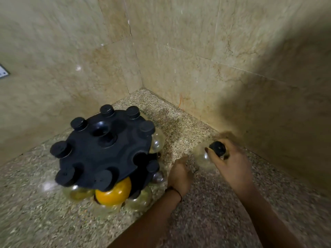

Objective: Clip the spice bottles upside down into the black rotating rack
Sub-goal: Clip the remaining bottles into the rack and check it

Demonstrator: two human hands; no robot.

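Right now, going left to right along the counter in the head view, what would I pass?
First the black rotating rack → left hand → clear spice bottle with a black cap → right hand, which grips that bottle.

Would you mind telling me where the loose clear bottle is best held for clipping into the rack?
Probably the bottle by its round body, coming from the right, away from the rack: cap and neck must stay free to enter the open notch. The right hand grips near the cap.
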